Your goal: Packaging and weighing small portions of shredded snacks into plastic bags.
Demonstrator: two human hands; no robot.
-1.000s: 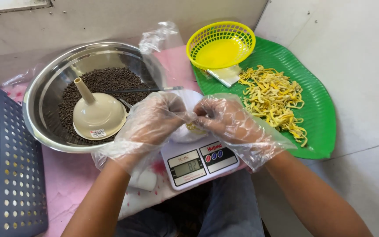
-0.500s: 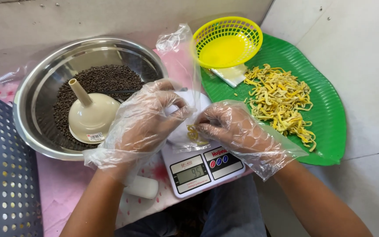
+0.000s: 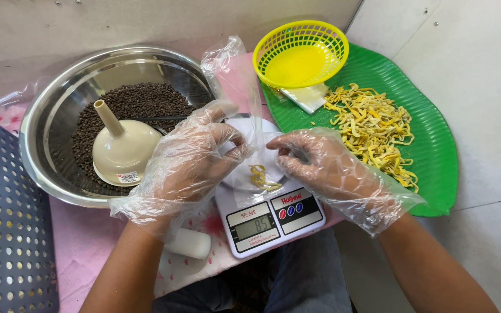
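Over the kitchen scale [image 3: 271, 217], the two hands meet, both in thin see-through gloves. The left hand [image 3: 195, 153] pinches one side of a clear plastic bag [image 3: 249, 130] between thumb and fingers. The right hand [image 3: 320, 165] is curled, with its fingertips touching the other side of the bag, but I cannot tell for sure if it grips the bag. The bag stands up on the round white top of the scale. Its mouth points up and flops a little. At the bottom of the bag lie a few yellow strips [image 3: 260, 178].

The bag looks very light, thin and soft. It would crumple and slip, and more so under smooth gloves. I think the best place to hold it is near the top edge, one side in each hand, so the mouth stays wide. The strips look dry, bendy and light, and might snap if squeezed hard.

To the left of the scale sits a big metal bowl [image 3: 47, 116] of small dark seeds [image 3: 137, 104], with a cream funnel [image 3: 124, 149] upside down in it. Farther left of the scale is a dark tray with holes [image 3: 7, 232]. To the right of the scale is a green leaf-shaped tray [image 3: 430, 145] with a pile of yellow strips [image 3: 372, 130]. A yellow basket [image 3: 300, 53] rests on that tray's far end.
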